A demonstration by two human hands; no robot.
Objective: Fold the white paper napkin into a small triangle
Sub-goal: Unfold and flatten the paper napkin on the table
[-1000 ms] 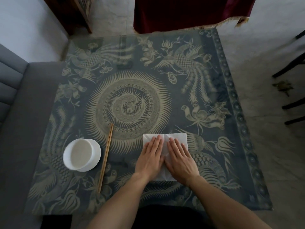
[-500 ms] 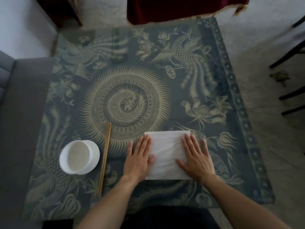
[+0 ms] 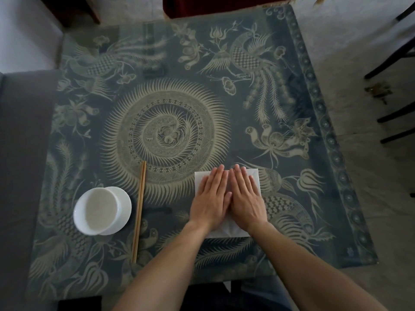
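Observation:
The white paper napkin (image 3: 224, 231) lies flat near the front of the table, a little right of centre, as a squarish sheet. My left hand (image 3: 210, 198) and my right hand (image 3: 246, 198) rest side by side on it, palms down and fingers straight, touching each other along the middle. Together they cover most of the napkin; only its left strip, its top right corner and its near edge show.
The table (image 3: 292, 108) has a dark blue cloth with pale bird and flower patterns. A white bowl (image 3: 102, 211) sits at front left, with a pair of wooden chopsticks (image 3: 139, 209) beside it. A grey sofa (image 3: 20, 153) is left, dark chair legs (image 3: 397, 117) right.
My hands, spread toward the napkin's left and right sides half a second ago, have slid back together to its middle. The view has shifted slightly.

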